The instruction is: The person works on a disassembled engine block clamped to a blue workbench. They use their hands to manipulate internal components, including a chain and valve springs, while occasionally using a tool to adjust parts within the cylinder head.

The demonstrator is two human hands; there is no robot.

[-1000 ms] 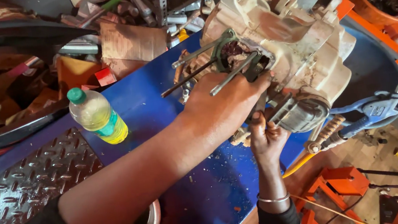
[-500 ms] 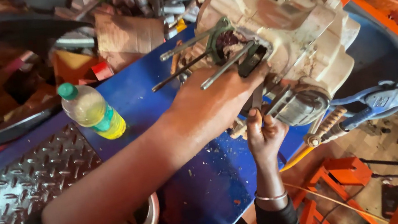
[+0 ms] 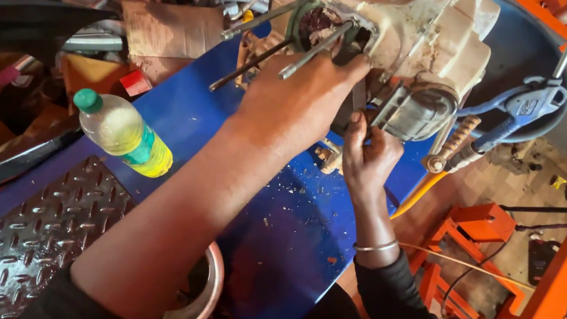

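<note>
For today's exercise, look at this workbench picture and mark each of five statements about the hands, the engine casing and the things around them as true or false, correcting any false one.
1. The left hand rests on the engine casing beside its long metal studs. True.
2. The right hand holds the plastic bottle. False: the right hand is under the casing, and the bottle stands by itself on the blue bench.
3. The bottle has a green cap. True.
4. The right wrist is bare. False: it wears a thin metal bangle.
5. A blue clamping tool lies to the right of the casing. True.
</note>
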